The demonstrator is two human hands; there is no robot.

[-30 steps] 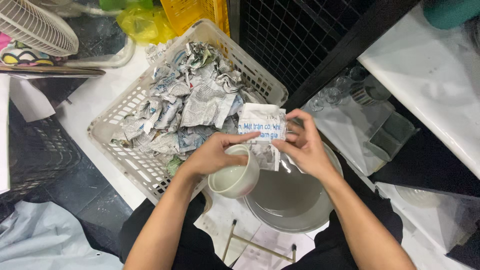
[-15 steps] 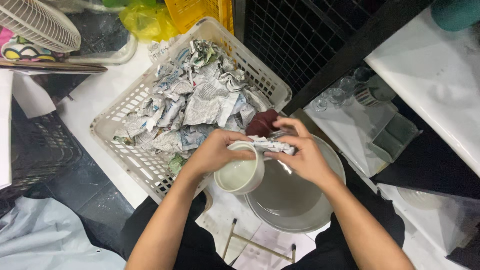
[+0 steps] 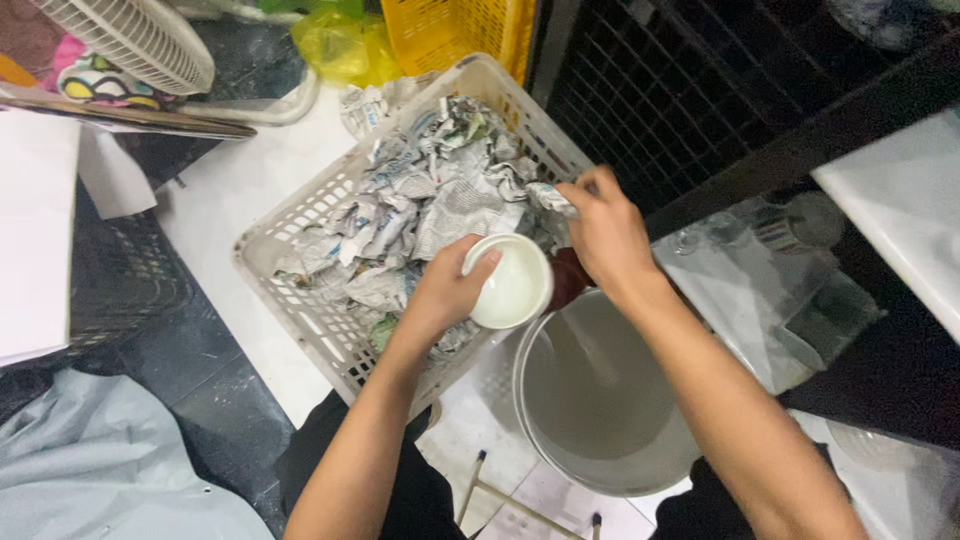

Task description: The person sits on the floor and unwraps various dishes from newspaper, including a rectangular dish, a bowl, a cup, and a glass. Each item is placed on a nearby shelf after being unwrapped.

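One small white cup (image 3: 508,284) sits in my left hand (image 3: 445,290), thumb hooked over its rim at nine o'clock and fingers curled under the side, mouth tilted up toward me. It hangs over the near edge of the white plastic basket (image 3: 300,320), just beside the big grey bowl (image 3: 590,400) that lies at five o'clock from it. My right hand (image 3: 605,235) is at one o'clock from the cup, fingers pinched together on a crumpled scrap of newspaper (image 3: 552,198) held over the basket. A dark reddish thing (image 3: 568,280) shows between cup and wrist; I cannot tell what it is.

The basket is heaped with more crumpled newspaper (image 3: 430,200). At eleven o'clock from it there is a yellow bag (image 3: 340,45) and a yellow crate (image 3: 460,30); far off at ten o'clock, a white fan guard (image 3: 130,40). At three o'clock, clear plastic sheeting (image 3: 740,270) lies under a dark ledge. Grey cloth (image 3: 90,470) covers the floor at eight o'clock.

I judge this to be the unwrapping step: the cup looks bare, the paper is off it. The scrap wants releasing among the rest, and the cup needs a steady grip and a soft landing, since it looks breakable and my hold is one-handed.
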